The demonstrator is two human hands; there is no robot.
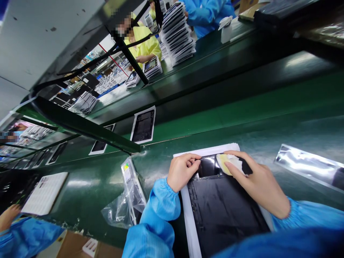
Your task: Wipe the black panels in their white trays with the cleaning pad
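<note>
Right hand (pixel 258 182) lies flat, fingers pressed together and extended, fingertips pushing a small pale yellow cloth pad (pixel 228 163) onto the glossy upper end of a black panel (pixel 223 208). Left hand (pixel 182 170) is curled, thumb and forefinger pinching at the panel's top left corner, apparently pinning the edge, though what sits between the fingertips is too small to tell. The panel lies directly under both hands on a white foam sheet (pixel 188 215), whose border shows just left of the left wrist and beyond the fingertips. To do this wipe well, my judgement: keep the pad flat under the fingertips, keep pressure even, stroke in one direction along the shiny strip, and keep the left pinch firm so the panel does not slide on the foam; avoid bare skin on the glass. Materials: pad looks soft, thin, slightly crumpled; panel is rigid, rectangular, mirror-glossy near the fingertips and matte dark toward the wrists; foam is matte white. The green bench top (pixel 88 186) is smooth with a sheen. Left of the left forearm lies a crinkled clear plastic bag (pixel 129 200); right of the right hand, a shiny silvery film pouch (pixel 306 165). Beyond the hands a second panel on white backing (pixel 143 125) rests on the belt. A co-worker's hand (pixel 8 216) shows far left.
</note>
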